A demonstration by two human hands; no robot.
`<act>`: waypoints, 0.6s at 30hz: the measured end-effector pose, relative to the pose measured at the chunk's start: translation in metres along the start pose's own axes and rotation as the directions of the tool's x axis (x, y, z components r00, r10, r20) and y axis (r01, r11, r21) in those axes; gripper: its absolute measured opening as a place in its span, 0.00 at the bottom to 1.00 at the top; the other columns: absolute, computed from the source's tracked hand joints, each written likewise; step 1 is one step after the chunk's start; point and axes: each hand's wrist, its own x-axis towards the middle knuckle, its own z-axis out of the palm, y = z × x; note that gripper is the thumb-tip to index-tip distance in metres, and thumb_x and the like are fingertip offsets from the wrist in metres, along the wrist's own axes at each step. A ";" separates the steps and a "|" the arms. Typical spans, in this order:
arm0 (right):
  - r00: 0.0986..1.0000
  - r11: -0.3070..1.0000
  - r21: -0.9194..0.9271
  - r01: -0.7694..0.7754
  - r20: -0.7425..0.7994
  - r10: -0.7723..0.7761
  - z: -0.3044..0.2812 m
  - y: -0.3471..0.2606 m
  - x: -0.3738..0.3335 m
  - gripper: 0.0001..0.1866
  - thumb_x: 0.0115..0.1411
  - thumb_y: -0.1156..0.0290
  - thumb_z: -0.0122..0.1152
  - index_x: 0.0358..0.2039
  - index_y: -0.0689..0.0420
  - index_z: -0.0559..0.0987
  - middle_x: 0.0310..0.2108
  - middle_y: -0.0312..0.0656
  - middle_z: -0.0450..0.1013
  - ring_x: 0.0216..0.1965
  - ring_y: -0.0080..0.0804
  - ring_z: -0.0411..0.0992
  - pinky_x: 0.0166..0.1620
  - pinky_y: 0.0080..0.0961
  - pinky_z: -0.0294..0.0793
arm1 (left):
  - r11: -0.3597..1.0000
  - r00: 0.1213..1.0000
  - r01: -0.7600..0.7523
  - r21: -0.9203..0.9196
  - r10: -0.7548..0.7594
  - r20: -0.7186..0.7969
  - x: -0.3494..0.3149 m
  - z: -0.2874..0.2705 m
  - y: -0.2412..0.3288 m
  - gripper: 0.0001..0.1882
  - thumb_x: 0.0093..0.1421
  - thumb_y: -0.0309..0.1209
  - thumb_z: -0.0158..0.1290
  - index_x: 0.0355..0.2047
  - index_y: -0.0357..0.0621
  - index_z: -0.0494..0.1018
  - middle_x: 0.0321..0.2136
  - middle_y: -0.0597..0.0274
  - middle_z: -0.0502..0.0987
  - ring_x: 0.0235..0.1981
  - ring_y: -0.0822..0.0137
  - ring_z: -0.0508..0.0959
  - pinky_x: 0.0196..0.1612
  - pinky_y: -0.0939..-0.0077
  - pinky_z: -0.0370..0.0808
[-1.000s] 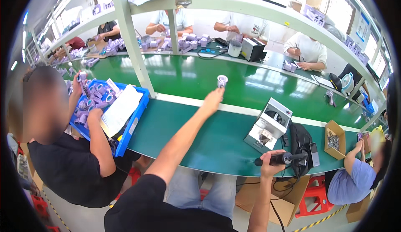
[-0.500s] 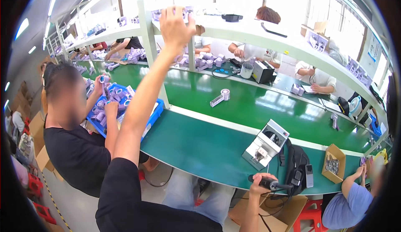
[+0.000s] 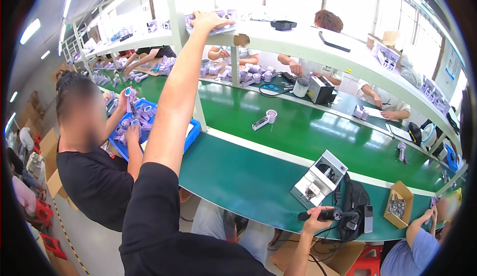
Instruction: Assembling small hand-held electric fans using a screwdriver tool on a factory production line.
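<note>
My left hand is stretched up to the shelf at the top left, resting over a group of white-and-purple plastic parts. Its fingers reach out across them, partly hidden, and appear extended. Down at the near edge of the bench, my right hand is closed around a black electric screwdriver, whose cable runs below it. Just beyond that hand stands a grey-and-white bench device with an open front. A black bag lies to its right.
A green conveyor carries a purple handheld part. At left, a co-worker in black handles purple parts over a blue crate. A cardboard box of small metal pieces sits at right. A white shelf post rises beside my left arm.
My left hand has gone from raised with spread fingers to lowered over the shelf parts. My right hand still holds the screwdriver, now turned more level. The view has shifted slightly.
</note>
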 end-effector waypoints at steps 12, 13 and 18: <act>0.999 0.998 -0.061 0.027 0.041 -0.024 -0.004 0.010 -0.011 0.21 0.57 0.81 0.64 0.47 0.64 0.65 0.28 0.39 0.71 0.21 0.22 0.70 0.25 0.19 0.73 | 1.000 1.000 -0.019 0.024 0.018 0.022 0.010 0.007 -0.001 0.50 0.49 0.73 0.50 0.59 0.43 0.73 0.59 0.41 0.71 0.67 0.33 0.55 0.64 0.38 0.56; 0.999 0.998 -0.062 0.024 0.041 -0.021 -0.003 0.009 -0.011 0.21 0.57 0.81 0.64 0.47 0.64 0.65 0.28 0.39 0.71 0.21 0.22 0.70 0.25 0.19 0.73 | 0.999 1.000 -0.029 0.015 0.029 -0.006 0.012 0.007 -0.004 0.49 0.50 0.72 0.50 0.57 0.43 0.74 0.58 0.41 0.72 0.66 0.33 0.56 0.64 0.39 0.57; 0.998 0.998 -0.064 0.021 0.058 -0.017 -0.003 0.015 -0.012 0.21 0.57 0.81 0.66 0.47 0.63 0.66 0.28 0.38 0.71 0.24 0.21 0.70 0.28 0.17 0.73 | 0.987 0.986 -0.155 -0.032 0.152 -0.072 0.006 0.014 -0.008 0.47 0.50 0.71 0.51 0.53 0.41 0.77 0.54 0.40 0.75 0.62 0.34 0.63 0.61 0.41 0.62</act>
